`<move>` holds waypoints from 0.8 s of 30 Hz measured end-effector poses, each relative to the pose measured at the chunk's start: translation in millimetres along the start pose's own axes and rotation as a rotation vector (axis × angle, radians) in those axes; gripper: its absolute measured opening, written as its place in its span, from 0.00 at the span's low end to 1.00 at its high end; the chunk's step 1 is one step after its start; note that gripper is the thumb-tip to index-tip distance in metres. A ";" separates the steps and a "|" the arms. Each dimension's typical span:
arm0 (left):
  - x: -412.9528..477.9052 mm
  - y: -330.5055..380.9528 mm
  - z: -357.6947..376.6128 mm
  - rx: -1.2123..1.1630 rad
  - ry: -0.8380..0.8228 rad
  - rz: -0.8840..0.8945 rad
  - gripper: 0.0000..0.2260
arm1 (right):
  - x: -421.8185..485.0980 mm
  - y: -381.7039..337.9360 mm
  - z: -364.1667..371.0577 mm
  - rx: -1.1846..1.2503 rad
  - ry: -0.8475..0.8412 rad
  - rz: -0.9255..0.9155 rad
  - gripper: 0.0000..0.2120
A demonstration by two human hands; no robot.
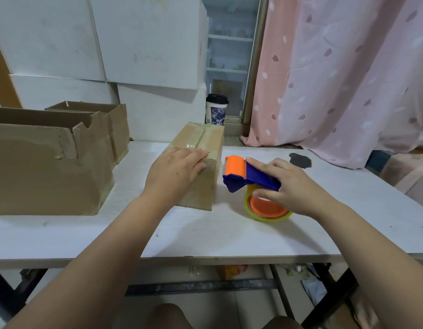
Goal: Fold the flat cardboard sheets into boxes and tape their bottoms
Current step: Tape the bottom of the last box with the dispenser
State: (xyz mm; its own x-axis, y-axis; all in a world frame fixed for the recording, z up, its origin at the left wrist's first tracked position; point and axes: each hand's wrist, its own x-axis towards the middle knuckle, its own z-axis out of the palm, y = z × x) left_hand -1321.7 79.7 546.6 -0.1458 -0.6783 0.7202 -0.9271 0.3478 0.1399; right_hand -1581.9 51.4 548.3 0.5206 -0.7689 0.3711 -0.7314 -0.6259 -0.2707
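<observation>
Right hand [293, 186] grips the dispenser [243, 176], parked on the surface [205, 233] beside the box [203, 186]; left hand [174, 169], flat, presses the tape [198, 138] down, likely to seal it.

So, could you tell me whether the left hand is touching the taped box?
Touching: the head view shows the left hand resting flat on the taped box.

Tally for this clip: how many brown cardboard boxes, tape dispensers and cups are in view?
brown cardboard boxes: 3 (small taped box, large open box, second open box)
tape dispenser: 1
lidded cup: 1
Total: 5
</observation>
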 end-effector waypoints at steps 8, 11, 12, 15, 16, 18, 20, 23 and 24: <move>-0.1 2.1 -0.9 0.152 -0.241 0.066 0.35 | 27.3 -15.5 -30.4 -0.184 -0.187 -0.047 0.34; 0.0 8.9 0.5 0.189 -0.210 0.091 0.34 | 37.9 -22.5 -42.1 -0.234 -0.241 -0.059 0.33; -0.9 11.7 1.8 0.180 -0.180 0.096 0.34 | 40.9 -24.5 -44.8 -0.254 -0.262 -0.065 0.33; -4.1 21.4 11.5 0.122 -0.021 0.099 0.27 | 46.6 -30.4 -50.9 -0.311 -0.294 -0.069 0.33; -3.9 23.9 14.5 0.106 0.049 0.098 0.24 | 47.4 -33.1 -52.6 -0.321 -0.299 -0.061 0.33; -2.4 25.8 18.4 0.070 0.140 0.096 0.19 | 49.1 -38.5 -55.4 -0.342 -0.312 -0.045 0.32; -1.4 24.3 19.8 0.042 0.159 0.096 0.18 | 51.8 -41.5 -57.0 -0.354 -0.326 -0.042 0.31; -0.8 20.8 19.8 0.022 0.138 0.107 0.22 | 54.5 -42.0 -58.0 -0.319 -0.355 -0.042 0.31; -0.7 19.7 19.7 0.013 0.130 0.114 0.21 | 54.4 -42.1 -58.5 -0.305 -0.363 -0.040 0.31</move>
State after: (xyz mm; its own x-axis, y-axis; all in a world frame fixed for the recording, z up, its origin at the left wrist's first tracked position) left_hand -1346.6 74.2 535.5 -0.2050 -0.5452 0.8129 -0.9117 0.4085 0.0440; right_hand -1548.6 43.6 631.8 0.6314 -0.7750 0.0265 -0.7754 -0.6307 0.0312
